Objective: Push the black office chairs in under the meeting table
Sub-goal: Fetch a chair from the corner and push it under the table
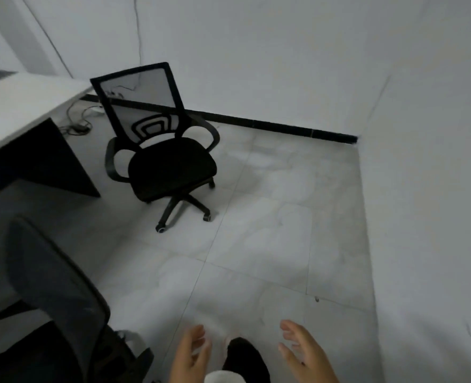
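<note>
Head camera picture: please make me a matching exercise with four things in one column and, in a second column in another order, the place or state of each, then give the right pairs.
Things:
1. mesh-back chair
2. near chair
3. left hand
4. meeting table

Places or states:
A. bottom left, blurred, closest to the camera
B. white top, at the left edge
C. open, holding nothing, bottom centre
D. on the tiled floor beyond the table's corner, not pushed under

Pairs: 1-D, 2-A, 3-C, 4-B

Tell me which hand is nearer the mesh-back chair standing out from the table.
Left. The left hand is low in view, below the chair; the right hand is farther right. Both are empty and well short of it.
</note>
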A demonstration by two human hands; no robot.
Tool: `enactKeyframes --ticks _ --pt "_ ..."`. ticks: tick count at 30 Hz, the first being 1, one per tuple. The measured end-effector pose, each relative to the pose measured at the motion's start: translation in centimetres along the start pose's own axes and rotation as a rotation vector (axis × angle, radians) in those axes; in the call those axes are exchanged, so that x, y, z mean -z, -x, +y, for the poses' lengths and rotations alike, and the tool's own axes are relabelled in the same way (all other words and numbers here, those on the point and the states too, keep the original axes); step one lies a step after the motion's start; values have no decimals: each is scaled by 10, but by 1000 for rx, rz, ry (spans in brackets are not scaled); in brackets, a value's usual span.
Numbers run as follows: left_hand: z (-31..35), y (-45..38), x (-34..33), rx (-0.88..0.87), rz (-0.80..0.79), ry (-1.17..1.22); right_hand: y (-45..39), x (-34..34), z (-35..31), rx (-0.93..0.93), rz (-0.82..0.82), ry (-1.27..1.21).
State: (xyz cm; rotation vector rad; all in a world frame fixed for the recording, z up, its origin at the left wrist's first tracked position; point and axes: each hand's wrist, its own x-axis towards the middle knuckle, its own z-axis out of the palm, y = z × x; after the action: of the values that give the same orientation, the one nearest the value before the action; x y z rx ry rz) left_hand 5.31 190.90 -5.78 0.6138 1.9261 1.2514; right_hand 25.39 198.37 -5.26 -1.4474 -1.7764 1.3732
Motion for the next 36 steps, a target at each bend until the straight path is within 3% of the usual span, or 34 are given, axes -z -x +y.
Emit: enactKeyframes --ticks 4,8,14,18,21,23,25,27,30,33,36 --pt "24 -59 7 10 87 21 -69 -4 -21 5 -29 3" --pt "56 -119 16 -45 163 18 -153 -9 -62 129 -142 71" --pt "84 -154 34 -34 387 78 -238 -56 -114 207 -448 169" --pt "85 -152 57 3 642 120 -281 -106 -131 307 -688 220" --pt "93 -147 84 -72 900 -59 -311 -155 -163 378 -954 268" --pt "100 -144 101 -75 1084 -124 -327 -193 -188 507 -1082 319" --pt "105 -144 115 24 1291 -89 -331 -229 -220 637 -1193 342" --pt "101 -147 120 181 1390 -116 -333 -267 -246 860 -1304 380" --pt "88 -156 113 584 1234 -353 -328 -326 -286 1312 -1346 511" --pt "82 -162 108 749 1165 -585 -322 -389 -301 1800 -1248 631" --pt "74 -167 105 853 1199 -771 -318 -435 -307 1951 -1293 727"
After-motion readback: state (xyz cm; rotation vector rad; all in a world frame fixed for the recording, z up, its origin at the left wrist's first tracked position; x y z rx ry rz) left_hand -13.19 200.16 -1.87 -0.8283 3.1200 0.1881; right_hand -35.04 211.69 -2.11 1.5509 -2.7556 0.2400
